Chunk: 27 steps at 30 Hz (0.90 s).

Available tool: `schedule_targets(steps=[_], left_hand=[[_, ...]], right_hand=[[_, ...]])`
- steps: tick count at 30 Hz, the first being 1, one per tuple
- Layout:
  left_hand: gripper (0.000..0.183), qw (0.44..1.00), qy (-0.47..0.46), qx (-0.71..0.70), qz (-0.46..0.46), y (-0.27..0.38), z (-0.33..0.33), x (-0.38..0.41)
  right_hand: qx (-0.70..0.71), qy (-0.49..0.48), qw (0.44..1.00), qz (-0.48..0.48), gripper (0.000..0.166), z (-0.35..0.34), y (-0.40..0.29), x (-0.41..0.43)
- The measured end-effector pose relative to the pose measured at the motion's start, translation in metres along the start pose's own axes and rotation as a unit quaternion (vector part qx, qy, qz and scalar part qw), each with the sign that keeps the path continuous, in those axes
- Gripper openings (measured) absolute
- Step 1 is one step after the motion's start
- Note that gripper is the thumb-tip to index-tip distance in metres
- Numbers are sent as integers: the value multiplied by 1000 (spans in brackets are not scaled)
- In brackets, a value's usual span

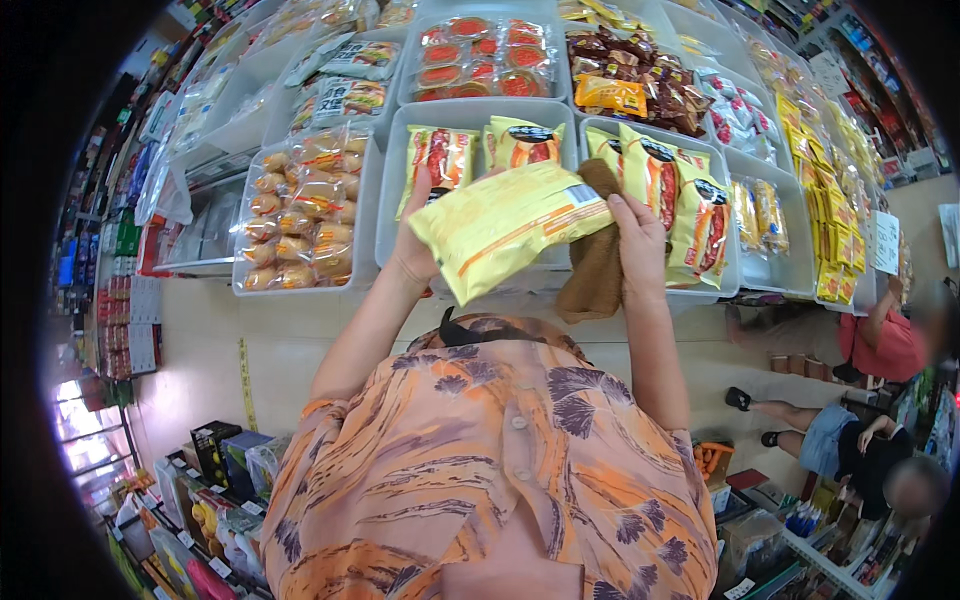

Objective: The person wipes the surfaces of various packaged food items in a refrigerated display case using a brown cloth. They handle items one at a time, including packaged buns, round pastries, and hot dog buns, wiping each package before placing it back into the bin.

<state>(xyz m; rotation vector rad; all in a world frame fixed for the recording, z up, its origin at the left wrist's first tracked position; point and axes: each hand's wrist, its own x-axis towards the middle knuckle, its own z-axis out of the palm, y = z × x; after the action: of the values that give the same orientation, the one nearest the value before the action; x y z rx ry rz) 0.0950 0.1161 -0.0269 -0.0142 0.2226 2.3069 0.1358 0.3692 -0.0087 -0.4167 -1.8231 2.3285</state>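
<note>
Between both hands is a yellow plastic food packet, its printed back side facing up. My left hand grips its left end. My right hand pinches the right end and also holds a brown cloth, which hangs down beside the packet. Below them is a clear plastic bin with more yellow packets, one at its left and another at its back. To the right, a second bin holds several upright yellow packets.
Packaged round buns fill a bin at left. Behind are bins of red-topped round packs, brown packets and bagged burgers. Two people are at the right. Stocked shelves stand at lower left.
</note>
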Motion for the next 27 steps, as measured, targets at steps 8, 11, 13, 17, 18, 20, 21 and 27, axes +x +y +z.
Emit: schedule_targets(steps=[8,11,13,17,18,20,21,27], left_hand=[[99,996,15,27,81,22,-18,-10],[89,997,33,20,73,28,-26,-14],[85,993,73,33,82,27,-20,-13],[74,996,55,-9,73,27,-24,-10],[70,997,41,-1,64,28,-23,-11],[66,994,67,20,78,27,-16,-11],[65,993,80,31,86,26,-14,-10],[57,994,59,7,96,28,-14,-5]], right_hand=[[8,46,999,-13,30,5,-2,-7],[-12,11,999,-33,33,9,-3,-8],[-8,30,999,-25,35,12,0,-8],[12,21,1000,-17,34,12,3,-9],[16,20,1000,-13,34,12,1,-10],[13,23,1000,-14,34,12,1,-11],[20,18,1000,-15,33,12,1,-11],[23,39,999,-25,30,11,5,-10]])
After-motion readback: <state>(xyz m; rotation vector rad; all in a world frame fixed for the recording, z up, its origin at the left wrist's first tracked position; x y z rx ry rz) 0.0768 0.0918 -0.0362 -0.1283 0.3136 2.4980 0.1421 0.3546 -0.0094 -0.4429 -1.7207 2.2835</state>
